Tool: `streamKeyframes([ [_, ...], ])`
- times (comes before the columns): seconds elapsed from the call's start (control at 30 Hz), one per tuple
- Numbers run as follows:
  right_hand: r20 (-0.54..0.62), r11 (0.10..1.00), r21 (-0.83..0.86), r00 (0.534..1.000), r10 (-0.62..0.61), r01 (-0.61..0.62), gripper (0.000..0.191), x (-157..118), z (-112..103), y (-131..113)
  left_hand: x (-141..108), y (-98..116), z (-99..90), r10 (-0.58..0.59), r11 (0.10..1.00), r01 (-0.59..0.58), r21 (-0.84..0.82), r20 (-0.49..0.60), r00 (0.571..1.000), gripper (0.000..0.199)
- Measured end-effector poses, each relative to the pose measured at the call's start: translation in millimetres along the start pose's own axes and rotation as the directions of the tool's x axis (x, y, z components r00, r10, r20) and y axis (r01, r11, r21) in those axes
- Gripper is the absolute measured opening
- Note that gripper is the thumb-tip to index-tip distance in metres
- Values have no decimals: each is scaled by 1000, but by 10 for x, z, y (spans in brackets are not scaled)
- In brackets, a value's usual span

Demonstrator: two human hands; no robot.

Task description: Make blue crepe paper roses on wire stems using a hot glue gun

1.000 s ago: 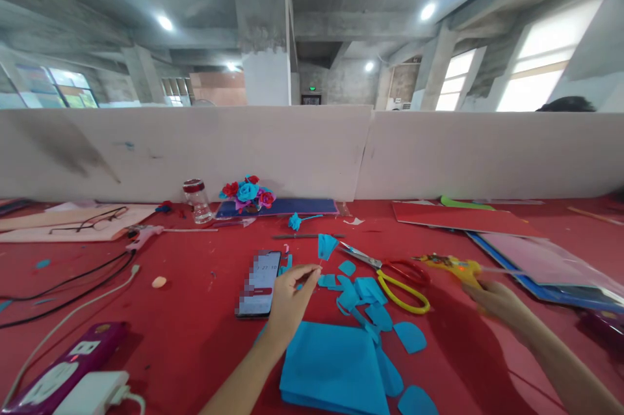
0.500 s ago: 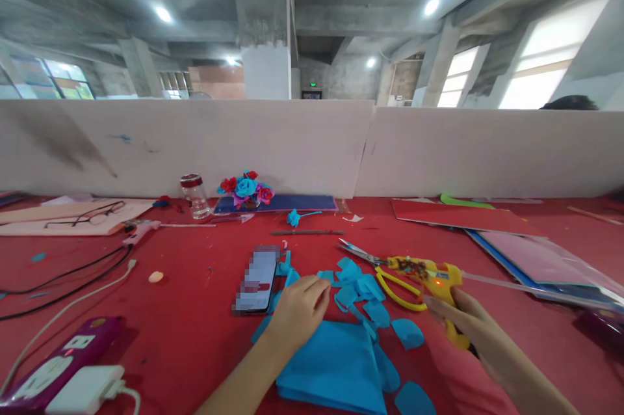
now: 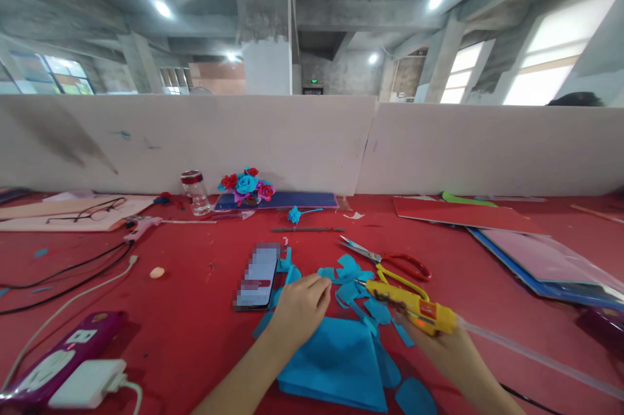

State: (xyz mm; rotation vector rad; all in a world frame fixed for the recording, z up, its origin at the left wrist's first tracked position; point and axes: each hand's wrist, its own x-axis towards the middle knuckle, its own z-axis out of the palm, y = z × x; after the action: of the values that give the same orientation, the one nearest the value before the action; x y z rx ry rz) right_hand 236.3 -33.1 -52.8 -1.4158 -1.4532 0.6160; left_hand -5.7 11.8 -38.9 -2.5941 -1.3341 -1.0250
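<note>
My right hand (image 3: 431,337) is wrapped round a yellow glue gun (image 3: 414,307), its nozzle pointing left above scattered blue petal pieces (image 3: 348,291). A clear glue stick (image 3: 526,350) trails from the gun's back. My left hand (image 3: 302,307) is closed in a pinch over the upper left of a folded blue sheet (image 3: 336,366); what its fingertips hold is too small to make out. Scissors (image 3: 383,259) with red and yellow handles lie beyond the gun. A phone (image 3: 258,277) rests left of my left hand.
A flower bouquet (image 3: 247,186), a glass jar (image 3: 195,194) and a small blue flower (image 3: 294,214) stand or lie farther back. Coloured sheets (image 3: 536,255) are at the right. A power strip (image 3: 63,356), cables and a pink glue gun (image 3: 143,228) lie at the left.
My right hand has brought the yellow glue gun left and down, toward my left hand, uncovering the scissors' red handle. My left hand has hardly moved.
</note>
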Motion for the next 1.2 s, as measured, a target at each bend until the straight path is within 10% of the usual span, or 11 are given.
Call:
streamKeyframes([
  [1.2, 19, 983, -153, 995, -102, 103, 19, 35, 64, 39, 8, 41, -53, -48, 998, 49, -40, 31, 998, 22],
])
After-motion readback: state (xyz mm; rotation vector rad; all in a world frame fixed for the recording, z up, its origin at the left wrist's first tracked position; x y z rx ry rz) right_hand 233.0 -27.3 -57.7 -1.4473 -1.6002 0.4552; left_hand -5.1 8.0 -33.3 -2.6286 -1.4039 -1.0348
